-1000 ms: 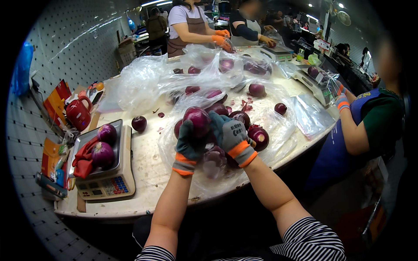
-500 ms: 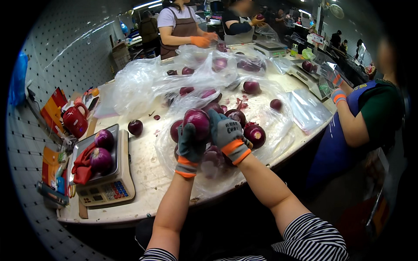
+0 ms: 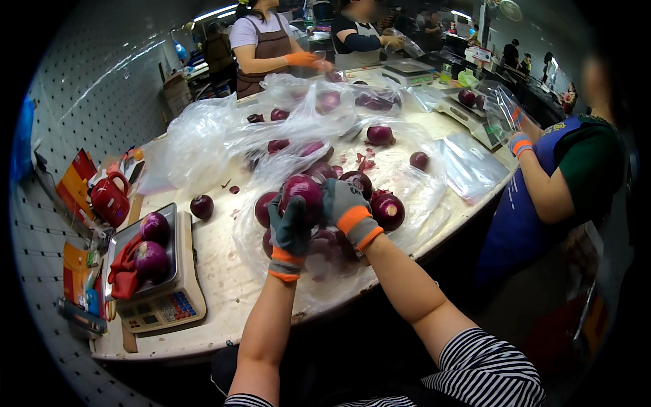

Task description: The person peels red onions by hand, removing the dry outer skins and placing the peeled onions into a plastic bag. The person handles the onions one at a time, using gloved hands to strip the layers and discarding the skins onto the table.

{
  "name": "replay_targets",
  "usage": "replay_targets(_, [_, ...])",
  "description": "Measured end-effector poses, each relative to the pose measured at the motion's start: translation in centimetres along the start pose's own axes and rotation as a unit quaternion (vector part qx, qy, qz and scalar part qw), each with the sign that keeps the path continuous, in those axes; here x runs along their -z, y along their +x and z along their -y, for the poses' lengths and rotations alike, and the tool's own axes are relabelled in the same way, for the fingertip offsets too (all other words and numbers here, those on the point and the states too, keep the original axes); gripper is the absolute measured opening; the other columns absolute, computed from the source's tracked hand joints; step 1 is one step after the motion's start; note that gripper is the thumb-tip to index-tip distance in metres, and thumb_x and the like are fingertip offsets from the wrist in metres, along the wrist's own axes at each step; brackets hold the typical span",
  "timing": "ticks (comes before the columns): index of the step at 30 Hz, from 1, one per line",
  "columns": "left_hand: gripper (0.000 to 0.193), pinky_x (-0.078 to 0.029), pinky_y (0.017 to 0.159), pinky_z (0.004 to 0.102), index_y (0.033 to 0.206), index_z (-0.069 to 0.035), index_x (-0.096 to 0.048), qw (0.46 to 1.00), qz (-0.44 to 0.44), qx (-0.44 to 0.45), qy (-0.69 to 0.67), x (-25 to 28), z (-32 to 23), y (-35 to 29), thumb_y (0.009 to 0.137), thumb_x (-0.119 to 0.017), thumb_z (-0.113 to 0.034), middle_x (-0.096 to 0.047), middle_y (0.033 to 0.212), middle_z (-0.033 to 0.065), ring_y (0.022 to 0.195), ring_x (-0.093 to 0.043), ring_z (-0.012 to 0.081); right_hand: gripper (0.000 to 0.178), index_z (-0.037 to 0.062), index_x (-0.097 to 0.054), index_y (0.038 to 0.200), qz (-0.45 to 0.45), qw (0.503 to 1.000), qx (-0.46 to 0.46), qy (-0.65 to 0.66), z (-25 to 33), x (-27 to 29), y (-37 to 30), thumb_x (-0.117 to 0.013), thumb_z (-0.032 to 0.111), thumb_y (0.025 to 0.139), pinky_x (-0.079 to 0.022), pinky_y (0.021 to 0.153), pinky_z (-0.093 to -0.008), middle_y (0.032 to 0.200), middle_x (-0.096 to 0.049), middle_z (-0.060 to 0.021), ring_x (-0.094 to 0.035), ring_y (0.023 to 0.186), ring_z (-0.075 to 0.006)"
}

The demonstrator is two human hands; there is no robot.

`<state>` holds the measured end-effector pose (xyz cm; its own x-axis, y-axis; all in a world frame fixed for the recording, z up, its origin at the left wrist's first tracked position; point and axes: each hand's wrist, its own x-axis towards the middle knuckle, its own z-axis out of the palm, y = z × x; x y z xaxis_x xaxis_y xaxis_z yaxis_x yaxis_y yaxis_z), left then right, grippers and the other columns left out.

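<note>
A large red onion [image 3: 302,195] is held up over the table in my gloved left hand [image 3: 290,234], whose fingers and thumb cup it from below and the left. My right hand [image 3: 344,205], in a matching grey glove with an orange cuff, presses curled fingers against the onion's right side; its fingertips are partly hidden. Just beyond my right hand lie a red onion with a pale cut end [image 3: 388,211] and a darker onion [image 3: 357,182]. More onions sit under and beside my hands, some inside a clear plastic bag [image 3: 258,230].
At the left, a scale [image 3: 159,298] bears two onions and a red cloth [image 3: 125,271]. A loose onion [image 3: 201,206] lies right of it. Large clear bags [image 3: 203,139] cover the middle. Co-workers stand at the far side and right, near another scale [image 3: 468,119].
The view has shifted slightly, moving the scene a little left. My right hand has turned and drawn closer round the onion. The far co-worker's hands now hold clear plastic instead of an onion.
</note>
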<state>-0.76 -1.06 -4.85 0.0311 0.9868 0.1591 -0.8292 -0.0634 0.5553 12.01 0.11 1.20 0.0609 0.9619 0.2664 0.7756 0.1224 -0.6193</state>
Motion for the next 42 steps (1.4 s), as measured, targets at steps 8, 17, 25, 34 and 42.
replay_targets(8, [0.054, -0.037, 0.099, 0.0543, 0.125, -0.010, -0.051, 0.998, 0.052, 0.043, -0.010, 4.2, 0.9, 1.4, 0.084, -0.058, -0.044, -0.054, 0.123, 0.0131, 0.115, -0.050, 0.0334, 0.029, 0.0049, -0.064, 0.096, 0.045, 0.976, 0.033, 0.213, -2.3, 1.4, 1.9, -0.053, 0.030, 0.087, -0.050, 0.067, -0.0344, 0.078, -0.067, -0.0130, -0.064, 0.070, -0.0230])
replay_targets(17, [0.070, -0.035, 0.102, 0.0462, 0.130, -0.005, -0.038, 0.973, 0.179, 0.141, 0.037, -3.5, -2.0, -1.2, 0.081, -0.058, -0.052, -0.047, 0.127, 0.0110, 0.121, -0.043, 0.0279, 0.039, -0.0024, -0.055, 0.114, 0.187, 0.837, 0.100, 0.504, -3.0, 2.5, 1.6, -0.066, 0.019, 0.084, -0.047, 0.081, -0.0256, 0.102, -0.064, -0.0057, -0.058, 0.093, -0.0123])
replay_targets(25, [0.072, -0.040, 0.097, 0.0436, 0.132, -0.003, -0.039, 0.951, 0.170, 0.247, 0.075, -0.9, -3.6, -0.7, 0.077, -0.063, -0.044, -0.050, 0.124, 0.0141, 0.114, -0.050, 0.0302, 0.034, 0.0020, -0.058, 0.113, 0.310, 0.859, 0.194, 0.357, -3.0, 5.8, 0.9, -0.060, 0.016, 0.082, -0.045, 0.074, -0.0248, 0.091, -0.063, -0.0018, -0.054, 0.082, -0.0083])
replay_targets(34, [0.057, -0.044, 0.094, 0.0426, 0.128, -0.004, -0.046, 0.860, 0.266, 0.056, 0.431, 0.3, -4.7, -0.2, 0.083, -0.055, -0.038, -0.053, 0.122, 0.0129, 0.111, -0.052, 0.0295, 0.029, 0.0123, -0.058, 0.100, 0.240, 0.904, 0.271, 0.230, -3.3, 2.8, 1.3, -0.059, 0.013, 0.071, -0.039, 0.047, -0.0303, 0.056, -0.050, -0.0068, -0.043, 0.048, -0.0129])
replay_targets(42, [0.049, -0.047, 0.087, 0.0369, 0.118, -0.002, -0.053, 0.899, 0.216, 0.103, 0.367, 2.2, -3.6, 0.9, 0.077, -0.061, -0.028, -0.058, 0.110, 0.0114, 0.099, -0.058, 0.0253, 0.026, 0.0090, -0.060, 0.098, 0.178, 0.891, 0.338, 0.244, -4.0, 1.7, 1.3, -0.057, 0.010, 0.072, -0.040, 0.048, -0.0285, 0.059, -0.053, -0.0021, -0.045, 0.052, -0.0084])
